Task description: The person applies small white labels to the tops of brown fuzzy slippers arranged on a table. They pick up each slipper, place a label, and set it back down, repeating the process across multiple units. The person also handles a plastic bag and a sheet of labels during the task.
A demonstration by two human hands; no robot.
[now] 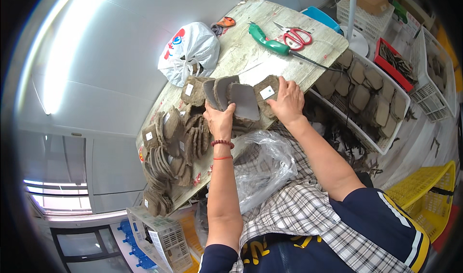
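Observation:
My left hand (220,122) is closed on a fan of flat, rounded pads (246,102), their smooth grey faces up and the thumb pressed on top. Just to the right, my right hand (290,103) grips the edge of a fuzzy brown pad (263,85) with a white label on it. Another labelled fuzzy pad (193,93) lies behind the left hand. Left of that hand, several stacks of fuzzy brown pads (166,128) crowd the table's edge. A clear plastic bag (263,164) hangs below my hands, against the checked apron.
On the table (236,29) lie red-handled scissors (296,38), a green corded tool (270,42) and a tied white bag (190,51). White crates of pads (361,92) stand on the right, with a red tray (393,63) and a yellow basket (424,196).

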